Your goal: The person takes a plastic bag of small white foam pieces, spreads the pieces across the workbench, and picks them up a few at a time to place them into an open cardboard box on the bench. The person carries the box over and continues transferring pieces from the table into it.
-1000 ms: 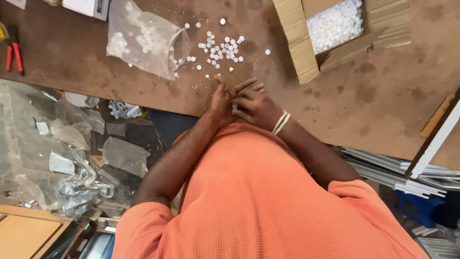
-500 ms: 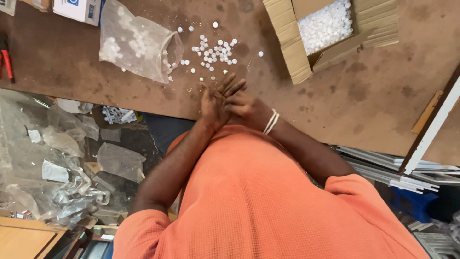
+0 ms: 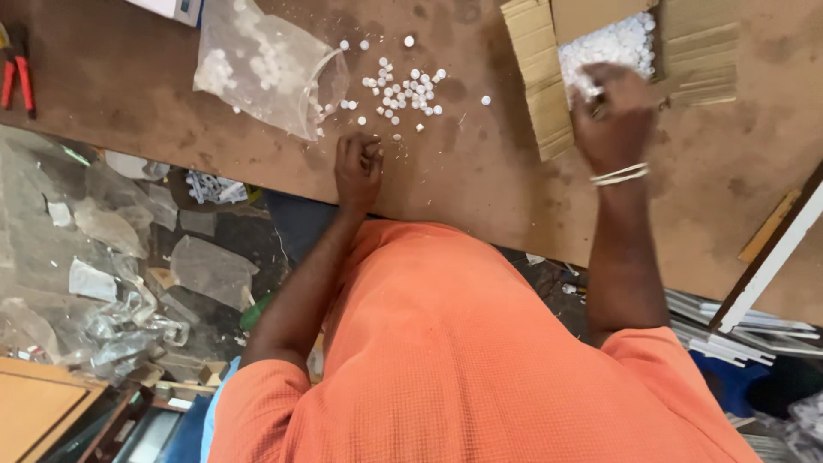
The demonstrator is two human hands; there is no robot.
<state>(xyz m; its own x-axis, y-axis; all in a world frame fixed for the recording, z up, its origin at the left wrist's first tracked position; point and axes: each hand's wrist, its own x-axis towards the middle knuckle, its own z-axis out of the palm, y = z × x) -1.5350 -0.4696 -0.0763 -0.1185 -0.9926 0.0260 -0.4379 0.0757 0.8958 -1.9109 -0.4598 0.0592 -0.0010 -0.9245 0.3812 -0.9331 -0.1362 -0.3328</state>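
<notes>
My right hand [image 3: 613,111], with thin bangles on the wrist, reaches into an open cardboard box [image 3: 531,77] filled with small white plastic pieces [image 3: 613,43]. Its fingers curl down into the pile and close on some of them. My left hand [image 3: 358,167] rests on the brown table [image 3: 480,180] with its fingers curled in; nothing shows in it. Just beyond it lies a scatter of loose white pieces [image 3: 403,86]. To its upper left lies a clear plastic bag [image 3: 261,69] holding more white pieces, its mouth facing the scatter.
Red-handled pliers [image 3: 17,73] lie at the table's far left. Crumpled clear plastic bags [image 3: 111,291] litter the floor on the left. White strips [image 3: 746,321] are stacked at the right beside a slanted white bar [image 3: 776,257]. A wooden board [image 3: 34,411] sits at the bottom left.
My hands were together near the loose pieces. My right hand has moved away to the right into the cardboard box, while my left hand stays at the table edge.
</notes>
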